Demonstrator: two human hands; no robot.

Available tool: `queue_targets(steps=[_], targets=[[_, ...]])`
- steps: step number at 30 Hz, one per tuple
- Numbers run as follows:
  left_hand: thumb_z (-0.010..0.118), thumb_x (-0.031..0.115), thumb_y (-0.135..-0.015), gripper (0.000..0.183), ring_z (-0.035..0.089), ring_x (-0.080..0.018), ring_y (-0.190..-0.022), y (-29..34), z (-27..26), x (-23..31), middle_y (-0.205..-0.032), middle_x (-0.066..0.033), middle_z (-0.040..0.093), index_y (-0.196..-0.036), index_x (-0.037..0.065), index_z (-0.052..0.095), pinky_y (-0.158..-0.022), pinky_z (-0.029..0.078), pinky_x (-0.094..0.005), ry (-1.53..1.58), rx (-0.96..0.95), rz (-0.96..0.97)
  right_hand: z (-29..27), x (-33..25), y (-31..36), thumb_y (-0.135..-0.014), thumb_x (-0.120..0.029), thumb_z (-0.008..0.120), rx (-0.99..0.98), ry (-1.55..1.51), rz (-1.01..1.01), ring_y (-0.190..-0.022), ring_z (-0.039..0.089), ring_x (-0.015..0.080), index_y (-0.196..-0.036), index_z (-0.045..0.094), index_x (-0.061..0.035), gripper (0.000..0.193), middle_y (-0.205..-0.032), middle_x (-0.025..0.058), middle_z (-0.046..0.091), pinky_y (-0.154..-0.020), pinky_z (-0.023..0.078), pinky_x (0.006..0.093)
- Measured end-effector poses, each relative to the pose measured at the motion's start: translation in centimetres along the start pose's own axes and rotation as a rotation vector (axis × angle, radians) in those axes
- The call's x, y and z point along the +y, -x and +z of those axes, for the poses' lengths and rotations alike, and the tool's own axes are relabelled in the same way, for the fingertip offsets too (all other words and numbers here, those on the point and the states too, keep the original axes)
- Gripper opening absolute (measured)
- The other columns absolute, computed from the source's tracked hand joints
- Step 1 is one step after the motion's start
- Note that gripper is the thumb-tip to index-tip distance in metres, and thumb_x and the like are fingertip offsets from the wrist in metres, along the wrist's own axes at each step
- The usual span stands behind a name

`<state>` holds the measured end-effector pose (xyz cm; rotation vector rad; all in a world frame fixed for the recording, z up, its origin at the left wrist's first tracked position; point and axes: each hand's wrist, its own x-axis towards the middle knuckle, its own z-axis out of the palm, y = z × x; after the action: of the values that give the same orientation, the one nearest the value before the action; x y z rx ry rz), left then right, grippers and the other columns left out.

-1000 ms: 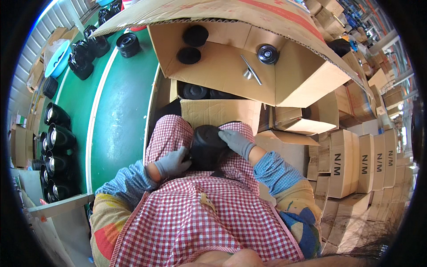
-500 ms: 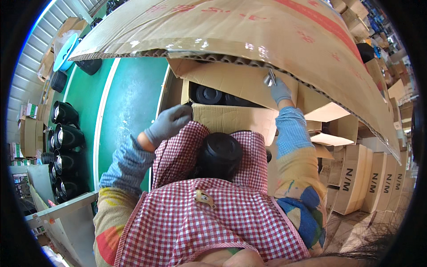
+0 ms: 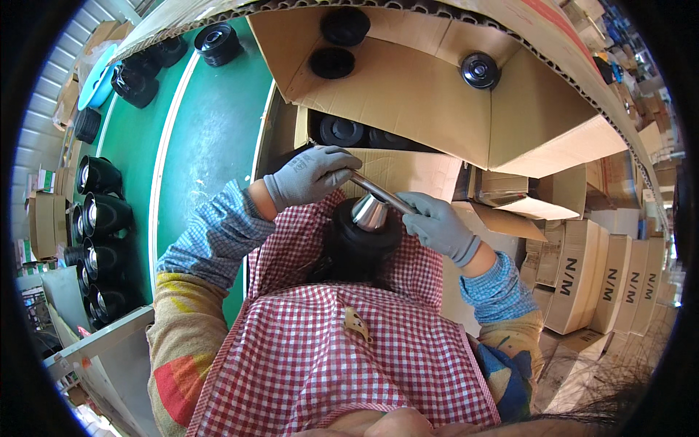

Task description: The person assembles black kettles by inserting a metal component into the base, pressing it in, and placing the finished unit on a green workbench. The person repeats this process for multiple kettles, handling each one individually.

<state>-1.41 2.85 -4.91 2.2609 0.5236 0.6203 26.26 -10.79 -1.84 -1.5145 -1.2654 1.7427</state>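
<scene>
Half a second ago the right hand was reaching to the big box with the metal tool, and now this tool (image 3: 370, 213) has come over the lap, where both hands hold it. It has a straight bar with a shiny cone below, and the cone stands over the end of a black vessel (image 3: 357, 251). Whether the cone is fully seated there, I cannot tell. The vessel rests on the lap, between the thighs, on the checked apron (image 3: 291, 364).

The left hand (image 3: 313, 175), gloved in grey, has its fingers curled on the far end of the bar; the right hand (image 3: 440, 227), gloved the same, is closed on the near end. The bar slopes down from left to right.

In my judgement the step is to turn or press this tool on the vessel. To do it well, one should keep the cone square on the end, push with equal force from both hands, and squeeze the vessel firmly with the knees, because otherwise it may twist or the cone may slip.

Beyond the knees is the open cardboard box (image 3: 408, 95), with two black discs (image 3: 345, 26) and one round part (image 3: 480, 71). At left, dark pots (image 3: 107, 215) line the green bench (image 3: 207, 138).
</scene>
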Motion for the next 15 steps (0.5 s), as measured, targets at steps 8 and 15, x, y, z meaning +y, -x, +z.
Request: queue_targets(steps=[8, 15], targets=[[0.064, 0.021, -0.096, 0.023, 0.070, -0.0320, -0.092, 0.4, 0.2, 0.2, -0.101, -0.0148, 0.070, -0.112, 0.005, 0.070, -0.085, 0.056, -0.0398, -0.003, -0.077, -0.081, -1.4, -2.0, 0.6, -0.093, -0.029, 0.061, -0.033, 0.696, -0.231, -0.090, 0.069, 0.0283, -0.138, 0.059, -0.0084, 0.049, -0.107, 0.0180, 0.070, -0.082, 0.053, 0.0366], [0.064, 0.019, -0.096, 0.020, 0.070, -0.0321, -0.088, -2.2, -1.1, -0.5, -0.096, -0.0170, 0.071, -0.105, 0.002, 0.070, -0.081, 0.055, -0.0399, 0.034, -0.362, -0.121, -2.6, -3.1, -2.1, -0.095, -0.039, 0.062, -0.222, 1.037, -0.323, -0.082, 0.069, 0.0329, -0.120, 0.068, -0.0145, 0.035, -0.086, 0.0143, 0.070, -0.080, 0.054, 0.0389]])
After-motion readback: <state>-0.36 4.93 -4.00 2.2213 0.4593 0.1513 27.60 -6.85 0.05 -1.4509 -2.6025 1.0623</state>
